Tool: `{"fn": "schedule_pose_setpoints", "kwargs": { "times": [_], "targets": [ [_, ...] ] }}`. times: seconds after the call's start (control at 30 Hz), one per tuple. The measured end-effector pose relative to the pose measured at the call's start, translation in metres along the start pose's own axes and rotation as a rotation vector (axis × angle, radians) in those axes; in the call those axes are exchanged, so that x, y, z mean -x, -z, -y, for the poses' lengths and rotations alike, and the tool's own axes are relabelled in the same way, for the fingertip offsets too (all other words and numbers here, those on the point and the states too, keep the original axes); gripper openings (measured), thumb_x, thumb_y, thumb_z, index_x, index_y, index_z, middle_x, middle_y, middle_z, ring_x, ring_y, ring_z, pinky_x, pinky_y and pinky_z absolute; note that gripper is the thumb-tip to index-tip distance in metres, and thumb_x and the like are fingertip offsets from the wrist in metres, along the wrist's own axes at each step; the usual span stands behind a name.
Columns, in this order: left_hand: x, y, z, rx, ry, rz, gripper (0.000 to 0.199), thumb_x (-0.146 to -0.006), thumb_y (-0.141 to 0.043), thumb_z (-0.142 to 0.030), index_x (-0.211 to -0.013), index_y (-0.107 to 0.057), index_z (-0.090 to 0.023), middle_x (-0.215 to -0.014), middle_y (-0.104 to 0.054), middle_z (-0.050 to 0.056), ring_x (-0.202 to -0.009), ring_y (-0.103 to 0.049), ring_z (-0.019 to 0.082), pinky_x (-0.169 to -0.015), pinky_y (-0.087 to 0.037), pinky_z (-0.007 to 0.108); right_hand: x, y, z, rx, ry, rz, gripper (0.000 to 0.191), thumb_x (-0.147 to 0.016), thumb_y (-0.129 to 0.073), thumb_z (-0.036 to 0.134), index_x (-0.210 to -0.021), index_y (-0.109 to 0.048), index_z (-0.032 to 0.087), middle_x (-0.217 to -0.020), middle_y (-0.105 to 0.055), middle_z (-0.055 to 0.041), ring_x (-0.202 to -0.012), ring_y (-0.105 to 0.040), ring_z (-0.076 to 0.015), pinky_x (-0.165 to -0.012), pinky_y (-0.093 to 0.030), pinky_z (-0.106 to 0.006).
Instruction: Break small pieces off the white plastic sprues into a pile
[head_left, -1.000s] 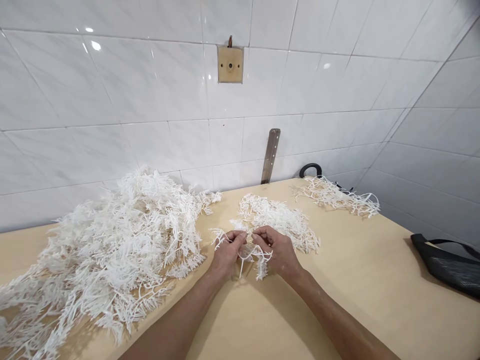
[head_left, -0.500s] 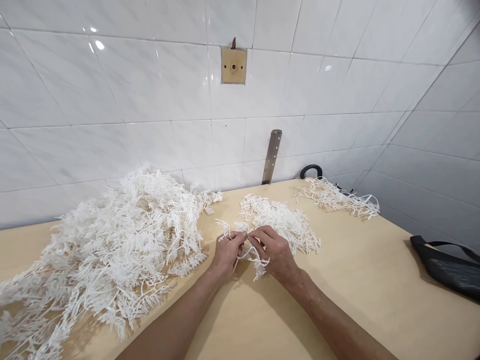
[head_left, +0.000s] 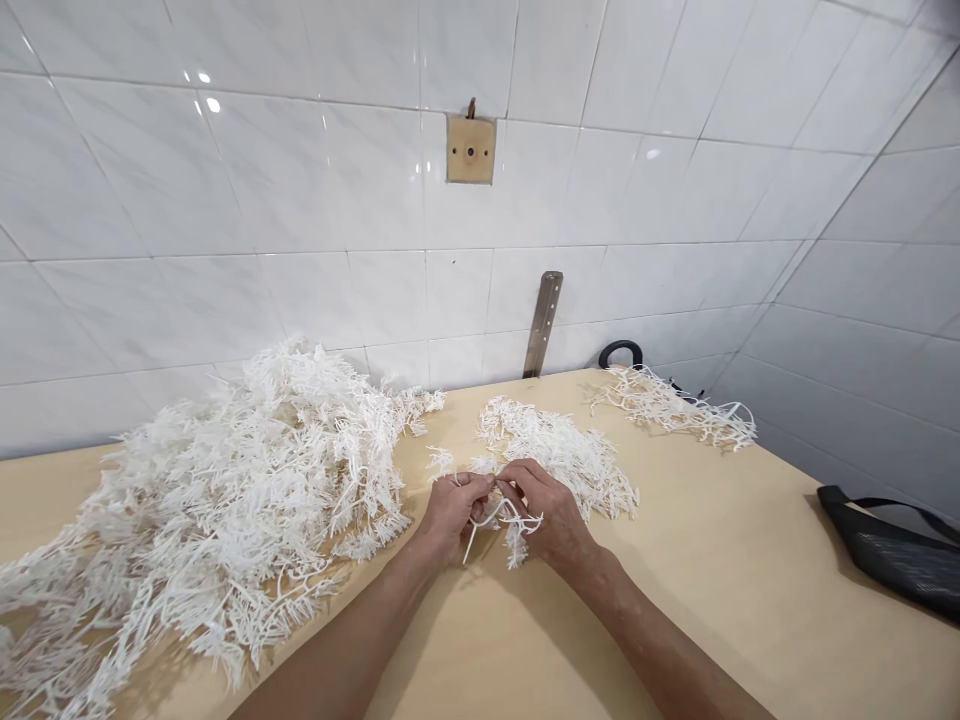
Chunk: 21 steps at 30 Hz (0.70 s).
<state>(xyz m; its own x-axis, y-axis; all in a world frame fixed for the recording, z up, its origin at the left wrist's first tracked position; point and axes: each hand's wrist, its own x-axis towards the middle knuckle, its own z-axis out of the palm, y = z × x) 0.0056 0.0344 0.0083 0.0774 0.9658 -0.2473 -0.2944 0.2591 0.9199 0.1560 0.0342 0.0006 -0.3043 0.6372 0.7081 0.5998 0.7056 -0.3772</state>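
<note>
My left hand (head_left: 452, 510) and my right hand (head_left: 546, 505) meet over the table, their fingertips pinched close together. Between them is a white plastic branch (head_left: 514, 540), whose bare stem and feathery tips hang below the fingers. The left hand is closed around part of this branch. My right thumb and forefinger pinch at it too, though the exact spot is hidden. Just behind the hands lies a small pile of short white sprigs (head_left: 574, 450). To the left spreads a large heap of white branching plastic foliage (head_left: 255, 510).
Bare white stems (head_left: 675, 405) lie at the back right, beside a black ring-shaped handle (head_left: 621, 352). A black bag (head_left: 892, 550) rests on the right edge of the table (head_left: 720, 600). A metal bracket (head_left: 543, 325) stands against the tiled wall (head_left: 300, 180).
The view has tilted slightly, so the scene sits a little lower. Both hands stay together on the branch, whose bare stem end now shows more below the left fingers.
</note>
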Motion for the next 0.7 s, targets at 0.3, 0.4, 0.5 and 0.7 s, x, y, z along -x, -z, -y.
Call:
{"fn": "schedule_pose_setpoints", "kwargs": {
  "times": [0.3, 0.4, 0.5, 0.7],
  "targets": [
    [0.0045, 0.0002, -0.0038, -0.126, -0.022, -0.012, 0.040, -0.065, -0.078, -0.045, -0.053, -0.051, -0.018, -0.044, -0.043, -0.004, -0.042, -0.034, 0.007, -0.045, -0.020, 0.024, 0.0034, -0.0016, -0.0028, 0.038, -0.004, 0.050, 0.014, -0.094, -0.043, 0.013, -0.086, -0.052, 0.020, -0.083, -0.057, -0.0038, -0.066, -0.054, -0.0132, -0.061, -0.046, -0.025],
    [0.0078, -0.0012, -0.0071, -0.160, -0.073, -0.004, 0.038, -0.065, -0.076, -0.039, -0.049, -0.050, -0.017, -0.045, -0.041, -0.005, -0.044, -0.034, 0.007, -0.048, -0.024, 0.024, 0.0048, -0.0011, -0.0033, 0.040, -0.011, 0.082, 0.015, -0.092, -0.044, 0.011, -0.081, -0.049, 0.020, -0.082, -0.056, -0.0029, -0.063, -0.053, -0.0120, -0.057, -0.044, -0.023],
    [0.0070, -0.0027, -0.0048, -0.191, -0.128, -0.043, 0.030, -0.067, -0.072, -0.034, -0.051, -0.053, -0.017, -0.046, -0.044, -0.005, -0.046, -0.035, 0.008, -0.050, -0.028, 0.024, 0.0055, -0.0024, -0.0033, 0.080, -0.021, 0.097, 0.015, -0.093, -0.043, 0.013, -0.081, -0.049, 0.020, -0.080, -0.055, -0.0022, -0.061, -0.051, -0.0115, -0.054, -0.041, -0.023],
    [0.0018, -0.0047, 0.0008, -0.178, -0.106, -0.094, 0.021, -0.066, -0.069, -0.030, -0.054, -0.061, -0.015, -0.048, -0.049, -0.004, -0.047, -0.040, 0.009, -0.051, -0.032, 0.023, 0.0059, -0.0061, -0.0043, 0.104, 0.000, 0.088, 0.015, -0.097, -0.042, 0.016, -0.087, -0.052, 0.019, -0.085, -0.058, -0.0038, -0.062, -0.054, -0.0113, -0.054, -0.039, -0.023]
  ]
}}
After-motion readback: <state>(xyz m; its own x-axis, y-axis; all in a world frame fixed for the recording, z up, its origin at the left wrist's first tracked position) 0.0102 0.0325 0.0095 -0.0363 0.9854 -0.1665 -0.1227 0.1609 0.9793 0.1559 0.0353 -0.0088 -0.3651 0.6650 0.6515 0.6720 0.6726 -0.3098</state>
